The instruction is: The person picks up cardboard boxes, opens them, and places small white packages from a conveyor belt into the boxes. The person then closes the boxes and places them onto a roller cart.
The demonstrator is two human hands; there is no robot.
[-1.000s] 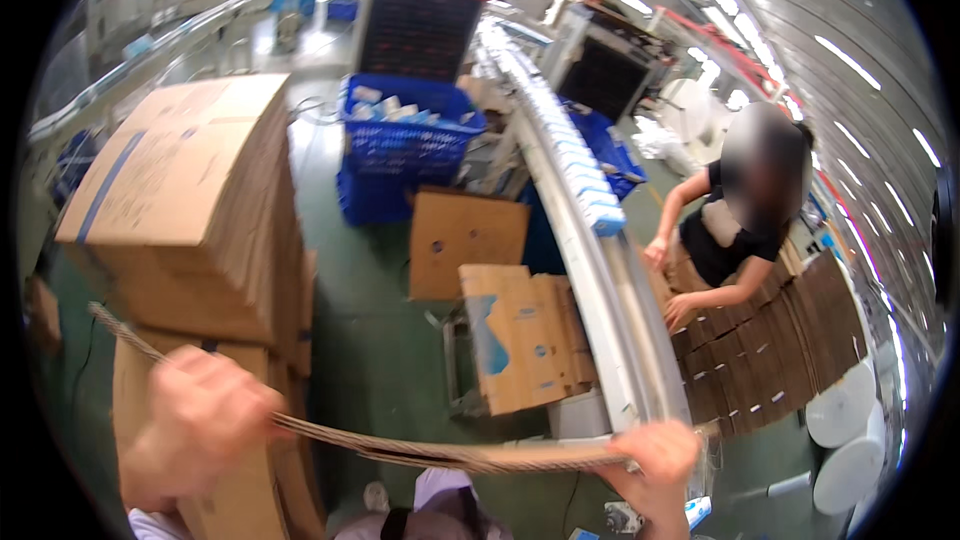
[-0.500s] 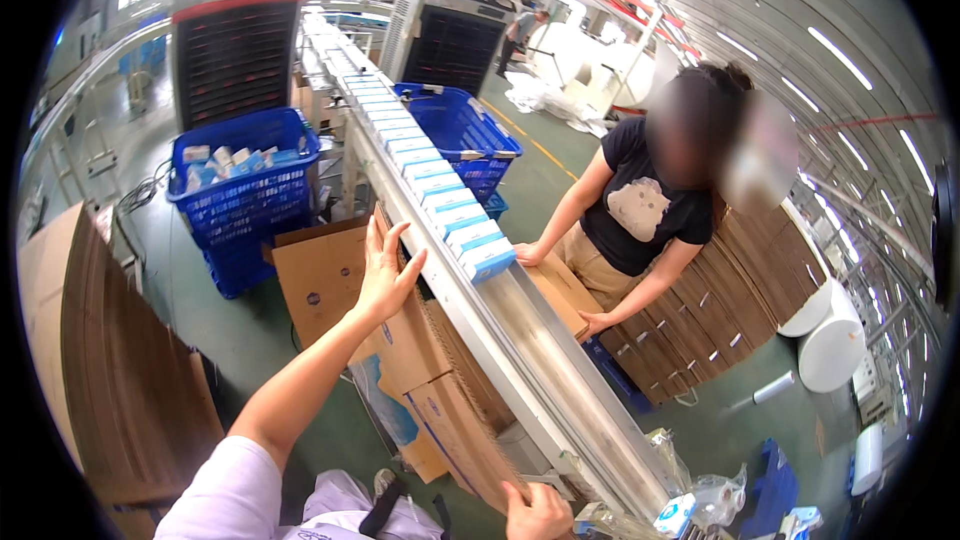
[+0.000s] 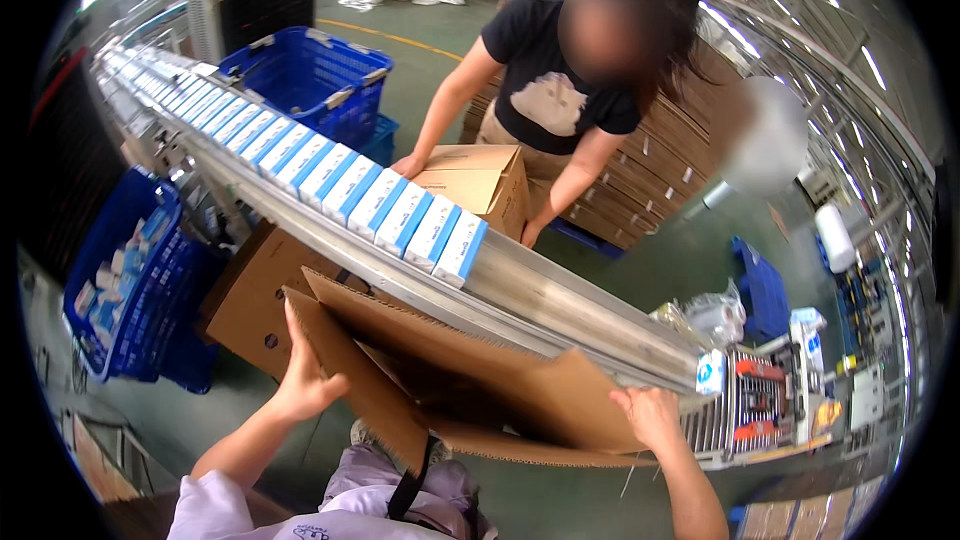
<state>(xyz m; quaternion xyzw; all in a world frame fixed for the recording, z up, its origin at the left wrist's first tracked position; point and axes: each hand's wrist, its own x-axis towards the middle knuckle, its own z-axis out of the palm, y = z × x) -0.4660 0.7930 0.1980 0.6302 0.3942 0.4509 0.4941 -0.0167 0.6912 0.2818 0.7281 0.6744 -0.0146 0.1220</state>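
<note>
A brown cardboard box stands in front of me, its top unfolded and its dark inside showing. My left hand lies against the outer side of its left flap, fingers stretched upward and thumb apart. At the right end, my right hand grips the edge of the carton, thumb on top and fingers partly hidden. Just beyond the box runs a metal conveyor. On it a long row of small white-and-blue packs stands side by side. One more white-and-blue pack sits near the conveyor's right end.
Across the conveyor a co-worker in a black shirt holds another carton. Blue baskets stand at the left and behind the conveyor. A roller section lies at the right. Another brown carton is left of mine.
My view has turned to the right. The carton I handle has gone from flattened to spread apart, with its inside visible. The co-worker's carton now stands as a formed box.
</note>
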